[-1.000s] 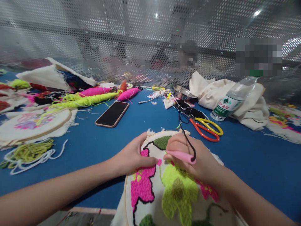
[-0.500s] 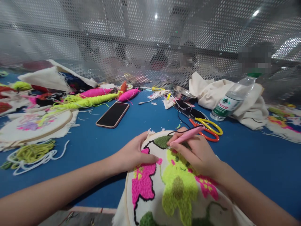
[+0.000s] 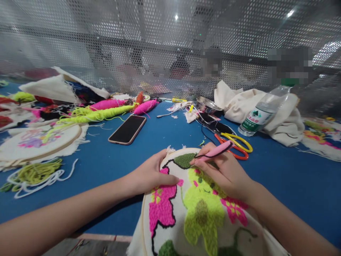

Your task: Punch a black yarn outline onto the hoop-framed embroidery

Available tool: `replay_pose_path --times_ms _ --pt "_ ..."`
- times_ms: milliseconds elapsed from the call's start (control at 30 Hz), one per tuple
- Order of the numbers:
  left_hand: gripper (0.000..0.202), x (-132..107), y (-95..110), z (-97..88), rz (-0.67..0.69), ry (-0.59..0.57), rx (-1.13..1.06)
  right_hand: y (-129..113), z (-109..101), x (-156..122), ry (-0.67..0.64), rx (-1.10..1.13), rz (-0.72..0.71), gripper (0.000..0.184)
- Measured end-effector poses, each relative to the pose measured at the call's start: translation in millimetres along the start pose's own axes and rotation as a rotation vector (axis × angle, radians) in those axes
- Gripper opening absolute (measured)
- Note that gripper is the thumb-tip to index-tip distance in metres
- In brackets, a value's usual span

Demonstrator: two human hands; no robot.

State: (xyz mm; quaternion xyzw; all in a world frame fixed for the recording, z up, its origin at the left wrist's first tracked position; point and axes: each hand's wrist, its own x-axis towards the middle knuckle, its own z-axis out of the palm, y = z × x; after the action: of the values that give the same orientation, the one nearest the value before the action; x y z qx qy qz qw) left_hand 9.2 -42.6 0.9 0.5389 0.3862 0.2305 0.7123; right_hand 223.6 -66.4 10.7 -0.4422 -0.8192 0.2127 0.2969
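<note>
My left hand (image 3: 153, 174) is closed on the far left rim of a wooden embroidery hoop (image 3: 144, 217), its thumb flat on the white cloth and its fingers hidden beneath. Between the fingers of my right hand (image 3: 230, 176) is a pink punch needle (image 3: 216, 150) carrying black yarn. The tool leans to the right, its tip at the cloth beside a dark green leaf (image 3: 183, 161). Looped yarn forms a yellow-green figure (image 3: 204, 213) in the middle and a magenta flower (image 3: 163, 209) with a black outline on the left.
Beyond the hoop lie a phone (image 3: 128, 130) and scissors (image 3: 243, 151) with red and yellow handles. A water bottle (image 3: 257, 115) leans on bundled cloth (image 3: 286, 129). Leftward are another hoop (image 3: 77, 137), yarn hanks (image 3: 39, 172) and yellow yarn (image 3: 106, 113). A perforated metal screen (image 3: 160, 46) stands behind.
My right hand and the punch needle have shifted slightly, and the black yarn now lies closer along the tool instead of arching over the leaf. My left hand keeps its place on the hoop.
</note>
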Motion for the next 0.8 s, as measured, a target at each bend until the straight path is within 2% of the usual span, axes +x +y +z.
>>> replay_pose_path --times_ms 100,233,433,633,800 --pt "0.049 0.0 -1.3 -0.9 0.031 0.004 0.044 2.8 -2.0 2.9 -0.039 0.070 -0.001 0.018" --pt "0.047 -2.0 -2.2 -0.9 0.025 0.022 0.082 3.8 0.0 5.8 -0.026 0.204 0.030 0.014" --pt "0.046 -4.0 0.9 -0.2 0.093 -0.011 0.104 1.7 6.6 6.4 -0.083 0.014 -0.075 0.013" --pt "0.050 -0.9 1.7 -2.7 0.036 -0.024 0.112 7.3 6.7 7.6 -0.027 0.097 0.178 0.028" --pt "0.055 -1.6 3.7 -1.7 0.031 -0.017 0.120 7.9 3.3 5.9 0.014 0.205 0.171 0.029"
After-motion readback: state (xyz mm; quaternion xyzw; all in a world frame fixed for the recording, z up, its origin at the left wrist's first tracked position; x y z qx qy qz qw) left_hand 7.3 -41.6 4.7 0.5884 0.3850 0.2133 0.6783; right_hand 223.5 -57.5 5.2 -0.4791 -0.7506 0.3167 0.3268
